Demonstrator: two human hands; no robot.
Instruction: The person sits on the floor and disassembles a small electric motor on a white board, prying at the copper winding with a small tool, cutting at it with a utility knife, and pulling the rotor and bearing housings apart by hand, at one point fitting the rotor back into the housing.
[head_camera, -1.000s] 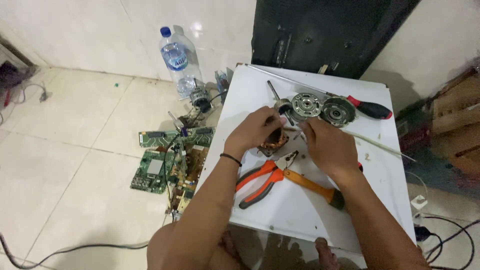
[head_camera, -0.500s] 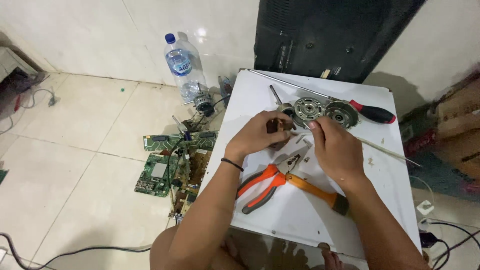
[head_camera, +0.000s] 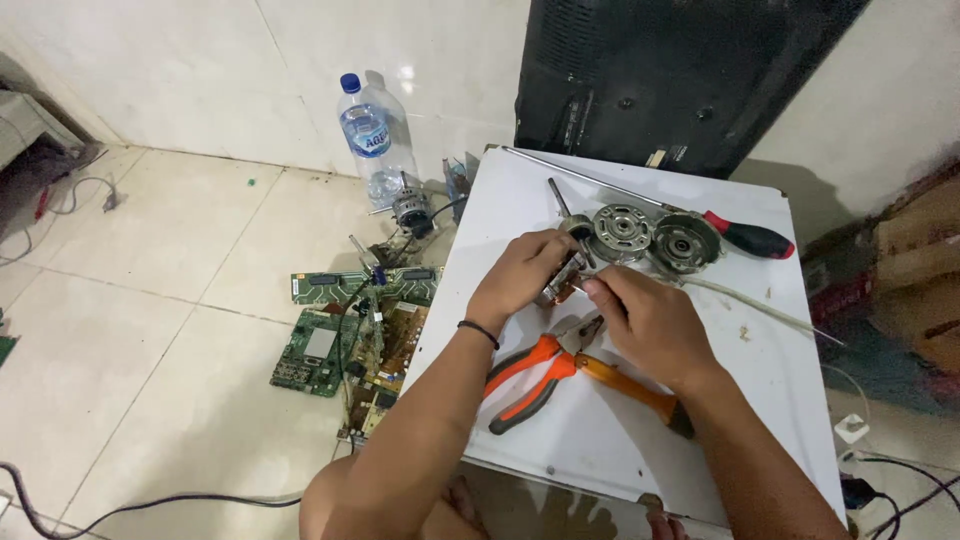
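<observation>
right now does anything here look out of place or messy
Yes. Green circuit boards lie loose in a heap on the tiled floor left of the white table, beside a small motor and a water bottle. Small crumbs of debris dot the tabletop.

Orange pliers (head_camera: 535, 380), green boards (head_camera: 312, 352)

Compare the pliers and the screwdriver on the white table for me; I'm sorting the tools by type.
The pliers have orange grips and lie near the person's wrists; the screwdriver has a red-and-black handle and lies at the far edge. The pliers end in short jaws; the screwdriver has one long thin shaft. Both lie flat on the white table, unheld.
</observation>
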